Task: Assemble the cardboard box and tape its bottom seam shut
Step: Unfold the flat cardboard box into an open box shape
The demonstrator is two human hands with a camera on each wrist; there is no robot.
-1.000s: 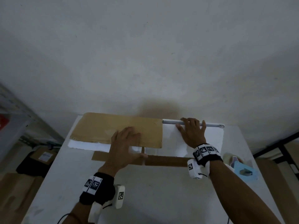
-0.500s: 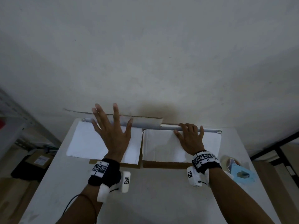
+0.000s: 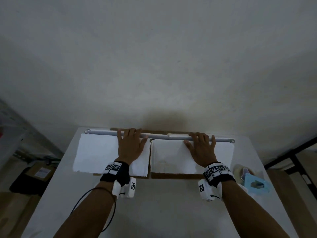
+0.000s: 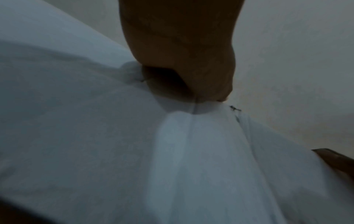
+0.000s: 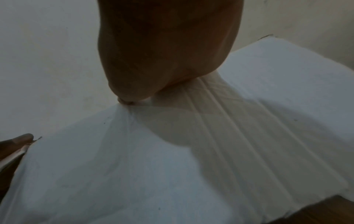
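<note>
White-faced, brown-edged flattened cardboard box lies against the wall on the pale table, its long axis running left-right. I press my left hand and right hand flat, fingers straight, gripping nothing, probably creasing the far fold. A light-blue tape dispenser waits right of the box.

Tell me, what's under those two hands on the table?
Both the left hand and right hand press flat on white cardboard box panels, fingers reaching its far fold. Brown cardboard peeks out along the near edge; anything beneath the panels is covered.
</note>
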